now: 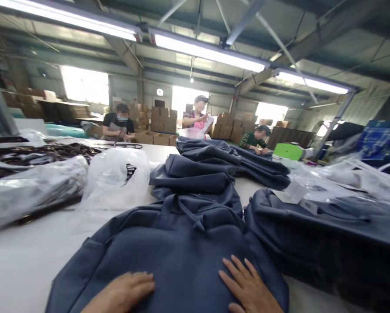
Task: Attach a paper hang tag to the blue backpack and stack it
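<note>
A dark blue backpack (181, 248) lies on the white table right in front of me, its top loop pointing away. On its left part rests my left hand (126, 289), flat with the fingers stretched out together. My right hand (247, 282) presses on the right side of the same backpack, fingers spread. Neither hand grips anything. Just beyond lies a stack of more dark blue bags (198, 171). To the right, close to my right hand, another dark blue bag (299, 230) has a pale tag on top.
A white plastic bag (116, 178) and wrapped bundles (35, 187) cover the left of the table (18, 256). Clear plastic packaging (328, 178) lies at right. Several co-workers stand or sit beyond, before stacked cardboard boxes (164, 119). Light tubes (208, 50) hang overhead.
</note>
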The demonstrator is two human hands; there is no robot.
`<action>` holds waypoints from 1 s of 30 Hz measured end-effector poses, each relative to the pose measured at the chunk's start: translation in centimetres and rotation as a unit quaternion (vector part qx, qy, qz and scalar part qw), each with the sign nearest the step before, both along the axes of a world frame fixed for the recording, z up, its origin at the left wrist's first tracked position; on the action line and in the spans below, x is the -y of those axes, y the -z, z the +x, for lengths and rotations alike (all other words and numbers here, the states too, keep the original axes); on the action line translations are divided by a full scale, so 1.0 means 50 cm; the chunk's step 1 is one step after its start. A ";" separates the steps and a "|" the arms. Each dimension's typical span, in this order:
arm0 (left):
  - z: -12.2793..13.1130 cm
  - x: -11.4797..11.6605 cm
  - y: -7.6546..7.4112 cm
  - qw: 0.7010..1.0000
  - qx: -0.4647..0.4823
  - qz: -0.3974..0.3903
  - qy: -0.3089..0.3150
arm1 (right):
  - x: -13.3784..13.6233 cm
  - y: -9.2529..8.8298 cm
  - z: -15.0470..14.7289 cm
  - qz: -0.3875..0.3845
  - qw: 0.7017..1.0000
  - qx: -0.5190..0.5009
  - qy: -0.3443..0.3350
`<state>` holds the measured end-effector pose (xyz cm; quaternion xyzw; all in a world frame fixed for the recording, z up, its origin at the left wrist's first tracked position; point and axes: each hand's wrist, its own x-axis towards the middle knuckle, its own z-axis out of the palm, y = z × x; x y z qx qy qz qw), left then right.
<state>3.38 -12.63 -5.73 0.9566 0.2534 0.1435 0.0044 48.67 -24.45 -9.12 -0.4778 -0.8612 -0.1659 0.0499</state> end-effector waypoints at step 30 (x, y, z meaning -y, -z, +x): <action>0.057 0.102 0.060 0.956 0.003 0.293 0.025 | 0.003 0.072 -0.061 0.189 0.973 0.034 -0.126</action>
